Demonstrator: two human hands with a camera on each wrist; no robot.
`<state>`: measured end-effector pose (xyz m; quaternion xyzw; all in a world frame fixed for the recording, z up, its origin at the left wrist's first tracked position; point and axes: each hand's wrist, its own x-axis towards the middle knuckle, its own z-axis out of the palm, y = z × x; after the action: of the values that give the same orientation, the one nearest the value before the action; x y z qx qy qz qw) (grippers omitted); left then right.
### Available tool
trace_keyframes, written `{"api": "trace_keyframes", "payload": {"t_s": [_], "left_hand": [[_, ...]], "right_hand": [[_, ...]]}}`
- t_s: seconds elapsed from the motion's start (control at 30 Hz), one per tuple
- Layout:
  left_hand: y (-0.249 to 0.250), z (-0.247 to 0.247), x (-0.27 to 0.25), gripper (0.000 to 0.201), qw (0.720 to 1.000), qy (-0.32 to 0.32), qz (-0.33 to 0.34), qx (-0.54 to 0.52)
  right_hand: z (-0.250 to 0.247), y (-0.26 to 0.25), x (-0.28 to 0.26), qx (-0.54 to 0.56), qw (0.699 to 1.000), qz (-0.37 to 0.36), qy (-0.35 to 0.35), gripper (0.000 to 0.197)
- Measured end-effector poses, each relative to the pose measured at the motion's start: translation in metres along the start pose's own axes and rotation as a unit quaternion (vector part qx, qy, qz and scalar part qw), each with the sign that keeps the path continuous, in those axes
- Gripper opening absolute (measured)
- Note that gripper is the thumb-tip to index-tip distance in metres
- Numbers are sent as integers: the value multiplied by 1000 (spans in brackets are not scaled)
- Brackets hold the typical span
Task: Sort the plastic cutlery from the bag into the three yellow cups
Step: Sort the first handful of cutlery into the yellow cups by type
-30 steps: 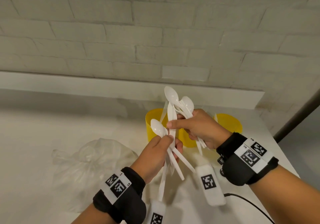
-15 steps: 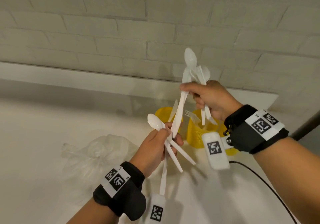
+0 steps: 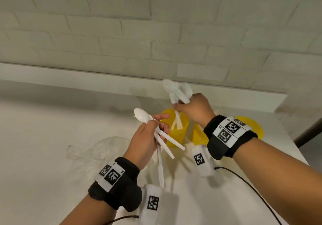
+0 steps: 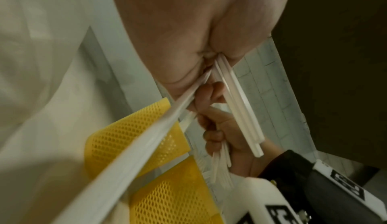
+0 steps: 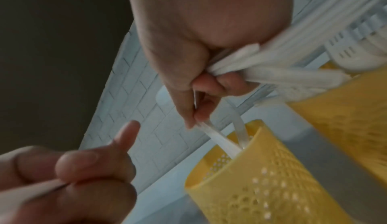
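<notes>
My left hand (image 3: 156, 121) grips a small bunch of white plastic cutlery (image 3: 163, 139): a spoon bowl (image 3: 142, 116) points up and one long piece (image 3: 160, 169) hangs down. My right hand (image 3: 178, 107) holds a bundle of spoons (image 3: 176, 90) just above the left yellow cup (image 3: 174, 134). Its fingertips (image 5: 194, 121) also pinch a white piece (image 5: 220, 142) whose lower end is inside that cup (image 5: 272, 178). The middle cup (image 3: 196, 135) and right cup (image 3: 252, 125) stand partly behind my right wrist. The clear bag (image 3: 97, 152) lies crumpled at the left.
The white table (image 3: 52, 137) ends at a low ledge (image 3: 69, 78) below a white brick wall. Its right edge lies close to the right cup. A black cable (image 3: 244, 181) runs across the table at the front right. A white slotted basket (image 5: 356, 34) shows behind the cups.
My right hand rose with its spoons and drew a long piece from my left hand, then came down over the left cup. My left hand stayed nearly still.
</notes>
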<state>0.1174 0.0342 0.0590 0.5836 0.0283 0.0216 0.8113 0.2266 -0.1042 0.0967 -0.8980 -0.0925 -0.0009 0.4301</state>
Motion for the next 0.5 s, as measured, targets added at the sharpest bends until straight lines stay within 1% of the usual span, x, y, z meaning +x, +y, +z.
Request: {"api": "trace_keyframes", "payload": {"t_s": [0.07,0.1,0.17,0.27,0.33,0.37,0.43,0.5], "left_hand": [[4,1,2,35,1000,2,11,-3],[6,1,4,35,1000,3,15,-4],[9,1,6,36,1000,4,18,-5],[14,1,8,35,1000,0,17,-8],[16,3,9,34,1000,2,18,-19],[18,5,10,34,999,6,21,-32],[22,8,12,31,996,14,25,-86],[28,12,14,29,989,8,28,-146]], "right_hand": [[1,2,0,-55,996,19,-70,25],[-1,3,0,-71,993,33,-93,23],[-6,4,-1,-102,988,52,-108,22],[-17,-3,-11,-115,987,45,-100,23],[-23,-9,-21,-46,992,41,-108,22],[-25,-11,-28,10,990,46,-130,21],[-25,-13,-42,107,973,63,-194,21],[-23,-11,-50,165,956,72,-230,16]]}}
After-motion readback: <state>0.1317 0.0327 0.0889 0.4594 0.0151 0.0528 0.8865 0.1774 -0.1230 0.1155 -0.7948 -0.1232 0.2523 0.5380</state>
